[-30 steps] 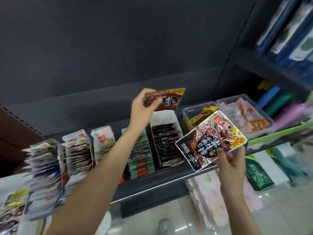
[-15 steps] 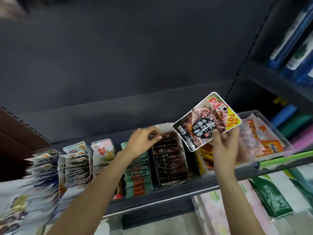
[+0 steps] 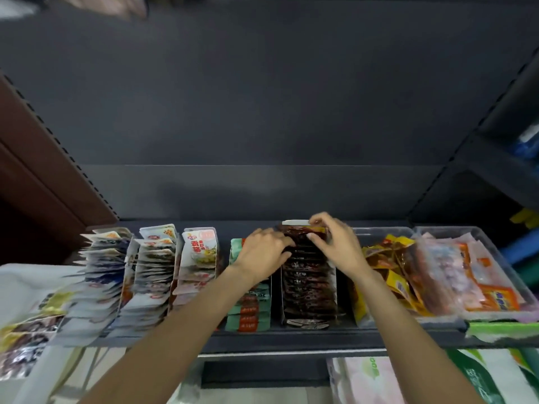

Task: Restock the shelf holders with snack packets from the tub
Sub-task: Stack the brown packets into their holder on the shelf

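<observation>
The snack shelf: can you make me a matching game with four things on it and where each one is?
Things:
1. dark brown packet row
2. green packet row
3. clear tub of yellow and brown packets
4. white packet with the red logo

Places:
A. right of both hands
B. between the two hands
C. under the left forearm
D. left of the left hand

Pairs: 1-B, 2-C, 3-A, 4-D. The right hand pinches the top packet of the dark brown row.
</observation>
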Demonstrator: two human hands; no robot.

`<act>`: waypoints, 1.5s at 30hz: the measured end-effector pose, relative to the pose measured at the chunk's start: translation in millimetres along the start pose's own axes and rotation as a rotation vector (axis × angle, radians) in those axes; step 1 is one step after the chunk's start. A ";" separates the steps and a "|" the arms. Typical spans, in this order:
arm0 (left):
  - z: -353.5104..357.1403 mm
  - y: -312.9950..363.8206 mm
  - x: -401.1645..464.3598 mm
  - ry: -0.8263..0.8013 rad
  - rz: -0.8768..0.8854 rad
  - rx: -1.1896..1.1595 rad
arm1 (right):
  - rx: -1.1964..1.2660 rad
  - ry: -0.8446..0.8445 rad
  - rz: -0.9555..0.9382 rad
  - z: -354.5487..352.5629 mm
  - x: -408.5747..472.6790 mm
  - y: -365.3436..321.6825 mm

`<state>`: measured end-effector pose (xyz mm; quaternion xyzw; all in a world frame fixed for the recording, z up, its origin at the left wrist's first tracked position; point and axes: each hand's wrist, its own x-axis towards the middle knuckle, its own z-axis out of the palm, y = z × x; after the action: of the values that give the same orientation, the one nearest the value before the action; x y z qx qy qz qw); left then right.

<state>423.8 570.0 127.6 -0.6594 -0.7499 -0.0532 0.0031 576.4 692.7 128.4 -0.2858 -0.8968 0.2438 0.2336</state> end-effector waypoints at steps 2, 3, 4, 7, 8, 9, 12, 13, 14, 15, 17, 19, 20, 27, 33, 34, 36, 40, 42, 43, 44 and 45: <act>-0.7 0.4 -5.2 0.008 -0.017 -0.033 | -0.175 0.025 -0.066 1.3 2.1 0.7; -0.3 1.2 -7.0 0.013 -0.026 -0.042 | -0.251 0.001 -0.054 3.0 3.7 1.3; -0.3 2.0 -8.0 0.014 -0.037 -0.052 | -0.310 -0.037 -0.010 4.6 4.7 1.1; 0.4 3.5 -8.6 0.009 -0.076 -0.099 | -0.394 -0.082 0.079 5.5 5.6 1.3; 0.7 3.4 -8.8 0.013 -0.087 -0.111 | -0.384 -0.045 0.054 4.8 6.0 1.0; 0.5 2.8 -8.8 0.015 -0.097 -0.118 | -0.381 0.013 0.021 4.2 6.0 0.0; -0.5 1.2 -7.3 0.028 -0.115 -0.142 | -0.431 0.050 0.014 3.5 9.4 -4.9; -1.4 1.2 -7.1 0.024 -0.116 -0.150 | -0.442 0.024 0.053 3.5 12.5 -4.9; -2.5 2.0 -7.5 0.020 -0.116 -0.161 | -0.449 0.000 0.091 2.7 15.3 -4.2; -3.8 3.1 -8.6 0.024 -0.117 -0.177 | -0.454 -0.017 0.114 0.8 17.4 -3.7; -7.4 3.3 -14.6 0.064 -0.131 -0.236 | -0.474 -0.032 0.116 -3.5 17.5 -8.1; -11.3 -0.6 -24.9 0.166 -0.174 -0.317 | -0.440 0.068 0.057 -4.1 8.3 -17.0; -12.9 -4.5 -30.2 0.213 -0.195 -0.350 | -0.399 0.154 0.039 -3.6 1.8 -21.5; -9.4 -4.5 -28.1 0.067 -0.129 -0.320 | -0.194 0.280 0.208 -3.8 -7.5 -15.2; -1.6 5.8 -18.5 -0.019 -0.124 -0.158 | -0.275 -0.034 0.305 -0.7 6.5 -15.8; -3.9 5.6 -20.5 0.005 -0.121 -0.155 | -0.284 -0.017 0.263 -3.9 3.6 -21.3; -12.8 4.2 -30.9 0.114 -0.134 -0.215 | -0.205 0.091 0.179 -7.7 -9.9 -40.0; -35.9 -9.2 -91.3 0.588 -0.198 -0.372 | -0.059 0.183 -0.012 6.4 -46.3 -101.6; -39.2 -28.9 -140.3 0.802 -0.267 -0.388 | 0.030 0.156 -0.093 27.6 -59.0 -139.7; -39.3 -41.7 -166.7 0.869 -0.321 -0.375 | 0.072 0.128 -0.136 40.8 -63.3 -159.7; -38.4 -56.3 -194.8 0.917 -0.383 -0.353 | 0.100 0.094 -0.185 55.4 -66.6 -180.7; -37.2 -72.0 -223.4 0.952 -0.446 -0.328 | 0.108 0.056 -0.238 71.6 -68.8 -202.5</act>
<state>379.2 337.0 142.4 -0.3795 -0.7690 -0.4613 0.2277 505.7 482.5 169.5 -0.1711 -0.9031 0.2540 0.3010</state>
